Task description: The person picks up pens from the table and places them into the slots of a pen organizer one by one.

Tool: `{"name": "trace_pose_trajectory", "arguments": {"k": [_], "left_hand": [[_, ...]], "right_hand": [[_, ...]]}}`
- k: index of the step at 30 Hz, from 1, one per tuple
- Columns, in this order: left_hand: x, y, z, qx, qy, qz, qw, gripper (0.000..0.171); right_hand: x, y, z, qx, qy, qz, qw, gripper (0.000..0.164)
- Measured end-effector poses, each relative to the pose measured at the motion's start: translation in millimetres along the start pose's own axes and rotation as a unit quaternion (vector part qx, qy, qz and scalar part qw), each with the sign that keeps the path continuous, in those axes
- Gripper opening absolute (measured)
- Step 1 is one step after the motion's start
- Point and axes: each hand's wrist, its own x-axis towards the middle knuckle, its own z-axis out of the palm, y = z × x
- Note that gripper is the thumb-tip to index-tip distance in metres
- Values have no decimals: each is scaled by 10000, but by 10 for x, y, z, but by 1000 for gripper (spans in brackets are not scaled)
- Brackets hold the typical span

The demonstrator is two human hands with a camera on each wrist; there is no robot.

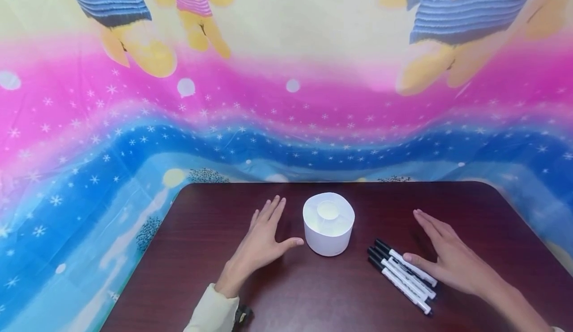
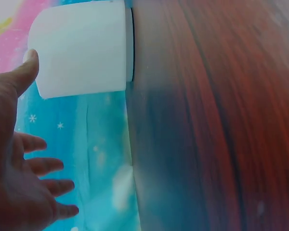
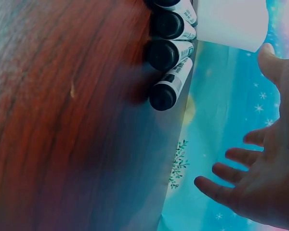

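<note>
A white round container [image 1: 328,240] with a small inner ring stands upright in the middle of the table. Just to its left is my left hand [image 1: 259,242], fingers straight and thumb spread toward the container's side, with a small gap between them. Several white markers [image 1: 405,277] with black caps lie side by side to the right of the container. My right hand [image 1: 456,260] hovers by their right side with straight fingers and holds nothing. Its thumb overlaps the markers in the head view; the right wrist view shows the marker ends [image 3: 166,55] apart from the hand.
The dark red-brown wooden table [image 1: 313,302] has rounded far corners. Behind it and along its sides hangs a colourful printed cloth [image 1: 286,103] with snowflakes and bears. A pale sleeve [image 1: 210,309] and a dark object at the left wrist show at the lower edge.
</note>
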Motion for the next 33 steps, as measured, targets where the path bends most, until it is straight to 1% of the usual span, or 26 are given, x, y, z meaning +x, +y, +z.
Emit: {"name": "trace_pose_trajectory", "arguments": {"k": [3,7,10,13,21,24,30,33], "left_hand": [[30,11,43,-154,-53,142,9998,112],[65,35,79,-313,-149,206,9992,110],[85,65,87,-375,-209,234,9988,109],[106,85,103,-426,-232,291,9984,108],[153,123,144,-690,-216,404,9966,106],[177,122,169,-712,-205,449,9962,106],[208,121,186,-750,-254,420,9960,107],[212,126,180,-813,-298,364,9956,107]], "right_hand": [[15,-13,-7,-75,-93,64,9999,107],[27,-33,-14,-142,-235,159,9995,104],[33,-37,-12,-133,-262,157,9994,101],[42,-30,0,-137,-213,92,9996,98],[95,22,50,4,53,-314,9995,88],[118,62,69,195,0,-312,9993,82],[149,162,98,804,-283,-37,9964,69],[152,218,109,1128,-294,-107,9931,65]]}}
